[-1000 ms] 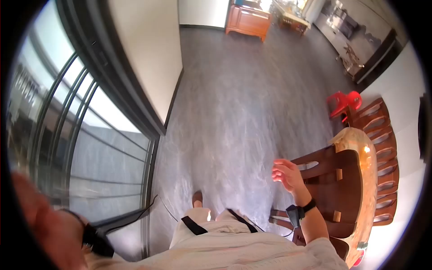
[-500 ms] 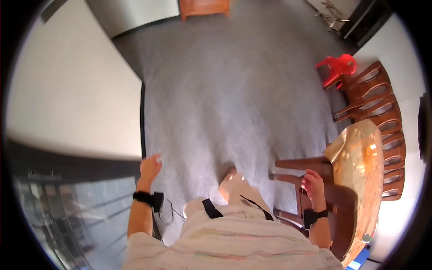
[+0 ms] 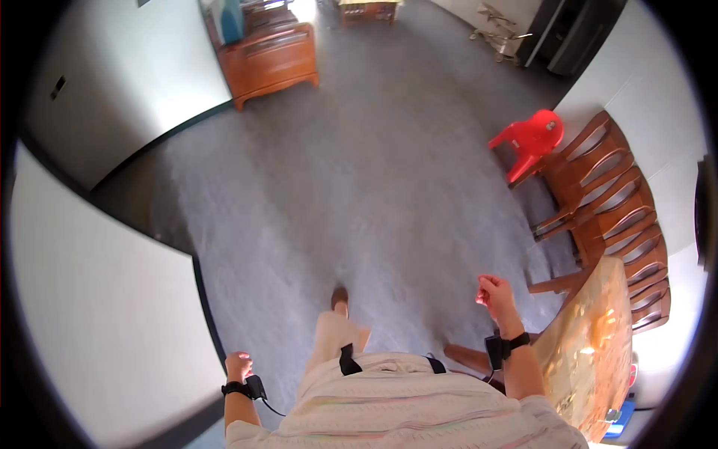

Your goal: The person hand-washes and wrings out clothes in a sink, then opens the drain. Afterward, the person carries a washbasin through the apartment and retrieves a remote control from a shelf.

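My left hand (image 3: 238, 367) hangs low beside my body, close to the white wall corner, its fingers curled with nothing visible in them. My right hand (image 3: 497, 298) is raised over the grey floor (image 3: 351, 187), left of the table (image 3: 587, 337), its fingers bent inward and nothing seen in them. Both wrists carry black straps with small boxes and cables. One foot (image 3: 340, 299) shows ahead of my light trousers.
Brown wooden chairs (image 3: 572, 179) line the right wall around the table. A red plastic chair (image 3: 535, 141) stands beyond them. At upper left is a wooden cabinet (image 3: 273, 63), and a white wall (image 3: 97, 299) runs along the left.
The view has moved forward past the glass door on the left. My left hand has dropped lower, and the red chair and cabinet show nearer. The feet have changed position.
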A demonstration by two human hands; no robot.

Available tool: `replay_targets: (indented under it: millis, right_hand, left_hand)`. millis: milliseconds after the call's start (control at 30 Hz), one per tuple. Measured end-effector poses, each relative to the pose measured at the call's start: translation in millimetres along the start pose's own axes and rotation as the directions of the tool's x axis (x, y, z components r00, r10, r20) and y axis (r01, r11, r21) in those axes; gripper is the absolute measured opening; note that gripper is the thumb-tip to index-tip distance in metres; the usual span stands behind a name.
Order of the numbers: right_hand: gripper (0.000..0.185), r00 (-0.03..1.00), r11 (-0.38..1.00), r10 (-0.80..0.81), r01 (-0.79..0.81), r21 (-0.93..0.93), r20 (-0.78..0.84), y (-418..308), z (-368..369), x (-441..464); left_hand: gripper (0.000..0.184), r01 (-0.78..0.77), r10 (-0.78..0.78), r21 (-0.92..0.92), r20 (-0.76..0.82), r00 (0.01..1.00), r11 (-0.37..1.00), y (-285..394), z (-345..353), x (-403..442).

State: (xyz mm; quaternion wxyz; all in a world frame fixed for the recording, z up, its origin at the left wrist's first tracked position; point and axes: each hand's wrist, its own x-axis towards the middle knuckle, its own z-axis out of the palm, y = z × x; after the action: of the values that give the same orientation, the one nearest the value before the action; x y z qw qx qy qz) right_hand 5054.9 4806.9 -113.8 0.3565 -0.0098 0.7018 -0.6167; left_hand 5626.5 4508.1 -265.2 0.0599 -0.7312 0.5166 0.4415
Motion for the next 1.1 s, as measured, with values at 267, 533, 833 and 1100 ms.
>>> replay_targets:
  millis: [267, 533, 833, 1100]
  right_hand:
    - [0.019, 0.908, 0.978, 0.177, -0.118, 0.173, -0.380, -70.9, -18.3, 119.4]
    - [0.013, 0.867, 0.985, 0.156, -0.103, 0.137, -0.473, -157.3, -45.0, 336.7]
    - [0.017, 0.980, 0.996, 0.081, -0.086, -0.019, -0.183, -360.7, 38.5, 631.8]
    - [0.016, 0.991, 0.993, 0.107, -0.110, -0.036, -0.081, -444.3, 84.4, 827.1]
  left_hand:
    - [0.030, -0.427, 0.404, 0.248, 0.139, 0.904, 0.869, 375.7, 29.1, 178.4]
    - [0.024, -0.753, 0.817, 0.517, 0.163, 0.553, 0.407, 645.8, 144.1, 254.7]
    - [0.023, -0.112, 0.104, 0.036, 0.177, 0.979, 0.993, 730.4, 140.5, 284.7]
    - [0.021, -0.279, 0.169, 0.650, 0.227, 0.959, 0.707, 846.5, 154.1, 453.6]
